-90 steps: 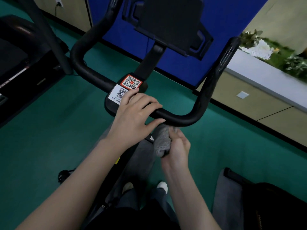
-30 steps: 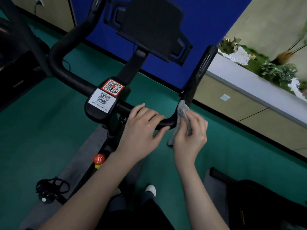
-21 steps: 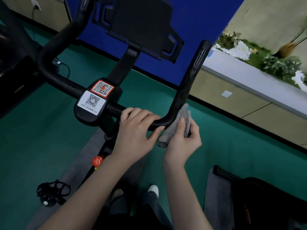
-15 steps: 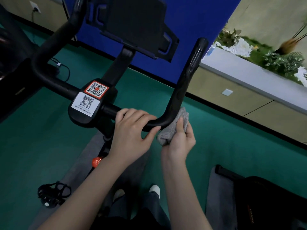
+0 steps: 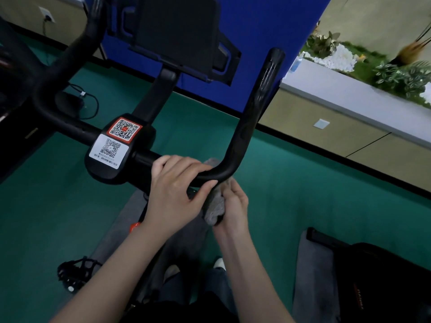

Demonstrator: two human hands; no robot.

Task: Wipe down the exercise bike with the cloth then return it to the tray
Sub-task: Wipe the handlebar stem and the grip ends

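The exercise bike's black handlebar fills the middle of the head view, with a hub carrying two QR stickers and a dark tablet holder above. My left hand grips the crossbar just right of the hub. A grey cloth is wrapped under the right bend of the bar. My right hand holds that cloth against the bar's underside. No tray is in view.
Green floor lies all around, with a grey mat under the bike. A pedal and a red knob sit low left. A black bag stands at lower right, a blue panel and a planter ledge behind.
My right hand has slid the cloth from the handlebar's upright right arm down and inward to the underside of the bend. My left hand has kept its grip on the crossbar.
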